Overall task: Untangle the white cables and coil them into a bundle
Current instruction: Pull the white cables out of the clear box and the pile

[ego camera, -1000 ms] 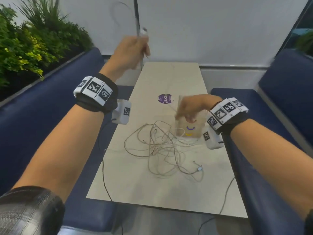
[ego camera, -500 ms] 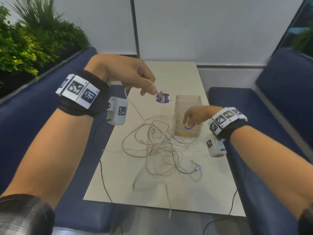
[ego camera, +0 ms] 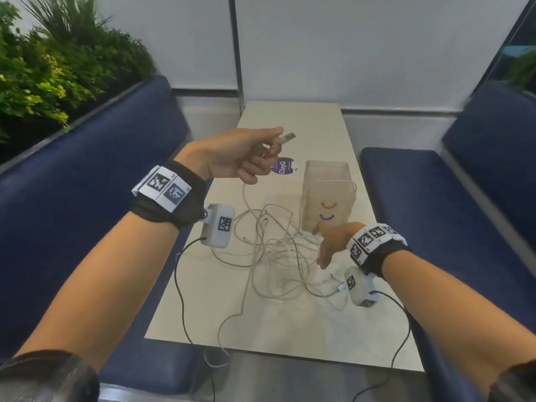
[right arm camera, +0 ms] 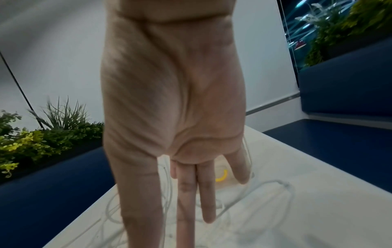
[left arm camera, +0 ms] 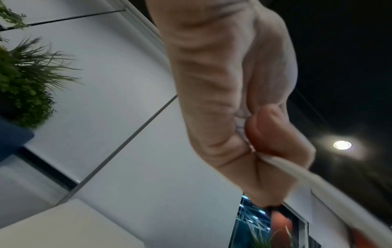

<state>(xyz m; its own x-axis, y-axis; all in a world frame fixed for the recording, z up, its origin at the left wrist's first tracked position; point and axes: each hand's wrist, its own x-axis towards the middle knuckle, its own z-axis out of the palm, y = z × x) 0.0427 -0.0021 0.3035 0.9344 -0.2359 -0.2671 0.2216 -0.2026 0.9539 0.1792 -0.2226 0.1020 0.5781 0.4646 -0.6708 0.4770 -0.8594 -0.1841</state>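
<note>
A tangle of white cables (ego camera: pixel 278 250) lies across the middle of the beige table (ego camera: pixel 290 329). My left hand (ego camera: pixel 255 152) is raised above the table's far half and pinches one cable near its USB plug (ego camera: pixel 285 137); that cable (left arm camera: pixel 301 172) hangs down to the tangle and trails over the near table edge. My right hand (ego camera: pixel 327 245) hovers low over the right side of the tangle, fingers (right arm camera: pixel 191 193) straight and pointing down, holding nothing. Loops of cable (right arm camera: pixel 265 189) lie under it.
A clear plastic box (ego camera: pixel 327 195) with a cable looped round it stands just beyond my right hand. A purple sticker (ego camera: pixel 282 167) is on the table. Blue benches (ego camera: pixel 87 198) flank both sides, plants (ego camera: pixel 52 71) at the left. Black sensor leads (ego camera: pixel 181 288) hang from my wrists.
My left hand came down from high up to just above the table, still holding the cable end, now palm up. My right hand let go of its strand, moved nearer and opened.
</note>
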